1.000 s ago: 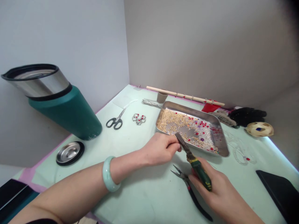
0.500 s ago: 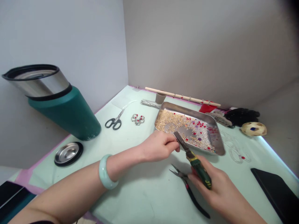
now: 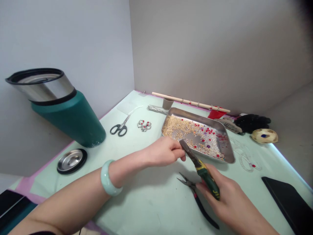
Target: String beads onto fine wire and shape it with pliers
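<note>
My left hand (image 3: 168, 151), with a pale green bangle (image 3: 110, 178) on its wrist, is closed in a pinch at the near edge of a metal tray (image 3: 228, 143) of gold, clear and red beads. What its fingertips hold is too small to make out. Green-and-yellow handled pliers (image 3: 209, 179) are gripped in my right hand (image 3: 227, 192), their jaws against the left fingertips. Below the right hand, black-handled needle-nose pliers (image 3: 201, 209) lie on the table, partly covered by its fingers.
A large green bottle (image 3: 70, 120) stands at the left beside its round lid (image 3: 72, 161). Scissors (image 3: 121, 127) and a beaded ornament (image 3: 144, 125) lie behind my left arm. A wooden stick (image 3: 190, 102) crosses the back. A black flat object (image 3: 288, 199) lies right.
Both hands have shifted slightly to the left and up, and the green-handled pliers' jaws have moved with them. The hold on the pliers looks unchanged.
</note>
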